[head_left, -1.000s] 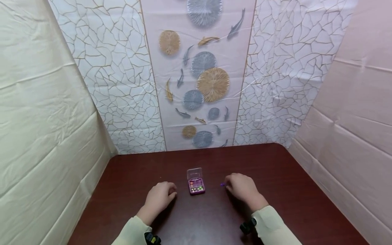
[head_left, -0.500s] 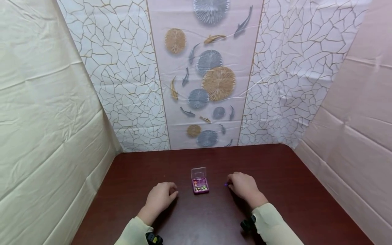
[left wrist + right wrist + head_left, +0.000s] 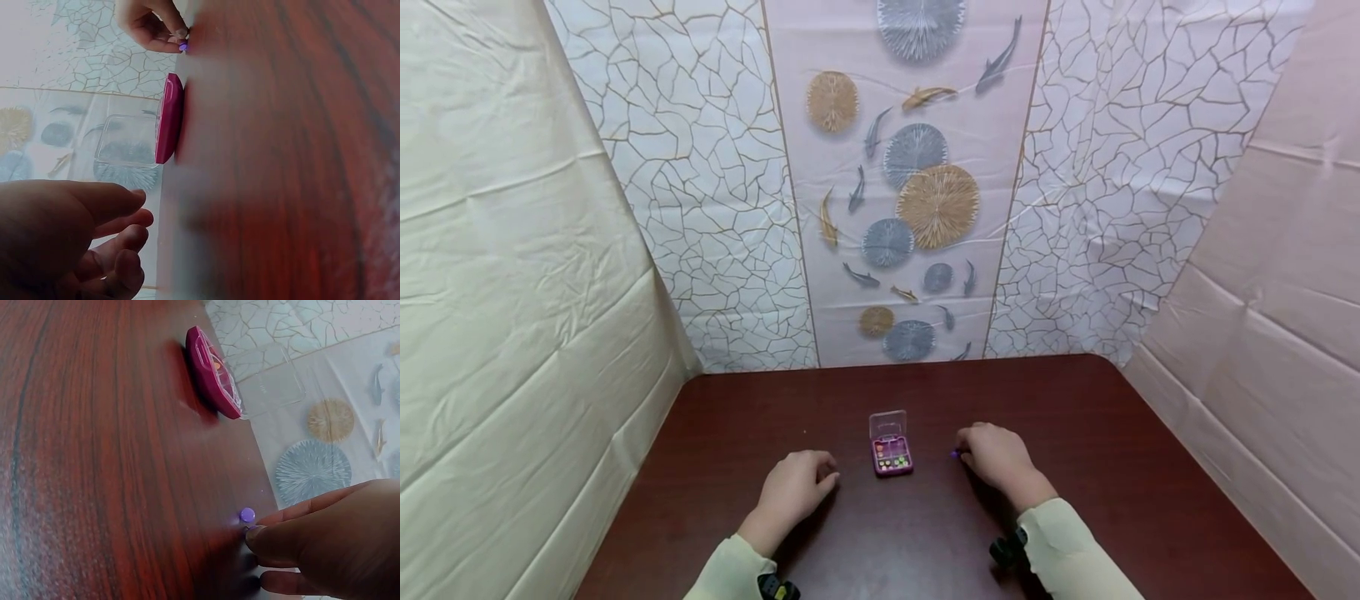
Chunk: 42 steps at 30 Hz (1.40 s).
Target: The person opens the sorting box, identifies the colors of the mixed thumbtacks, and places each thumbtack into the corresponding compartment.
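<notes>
At the right of the case, my right hand [image 3: 996, 454] has its thumb and forefinger pinched at a small purple round-headed piece [image 3: 247, 514], close over the table. A second bit of purple shows at the thumb tip in the right wrist view. The magenta case [image 3: 892, 458], its clear lid [image 3: 888, 424] raised at the back, stands between the hands. Small orange, yellow and green pieces [image 3: 894, 462] sit in its compartments. On the left, my left hand [image 3: 793, 490] lies near the case, fingers loosely bent and holding nothing.
A dark red-brown wooden table [image 3: 760, 408] carries everything. Behind it hangs a patterned cloth [image 3: 917, 250] with fish and round shapes. Pale cloth walls [image 3: 527, 333] rise on both sides. Each wrist wears a dark device [image 3: 1009, 550].
The head view has shifted slightly, so the case appears farther right. My right hand has edged left against the purple piece. My left hand has barely moved.
</notes>
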Each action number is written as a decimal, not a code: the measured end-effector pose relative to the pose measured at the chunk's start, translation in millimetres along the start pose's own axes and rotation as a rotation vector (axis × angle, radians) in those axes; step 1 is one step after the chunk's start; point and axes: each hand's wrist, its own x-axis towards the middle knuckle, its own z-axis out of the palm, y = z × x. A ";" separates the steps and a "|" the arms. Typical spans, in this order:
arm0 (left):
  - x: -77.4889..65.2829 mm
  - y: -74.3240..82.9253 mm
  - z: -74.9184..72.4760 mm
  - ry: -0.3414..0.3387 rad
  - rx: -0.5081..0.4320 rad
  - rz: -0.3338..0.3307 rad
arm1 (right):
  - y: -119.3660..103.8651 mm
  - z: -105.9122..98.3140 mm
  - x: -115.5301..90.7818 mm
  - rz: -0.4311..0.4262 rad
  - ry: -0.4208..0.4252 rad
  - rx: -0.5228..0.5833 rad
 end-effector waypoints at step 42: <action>-4.4 -2.7 1.1 -0.026 -0.024 0.000 | -11.0 5.7 2.4 -0.057 0.054 -0.013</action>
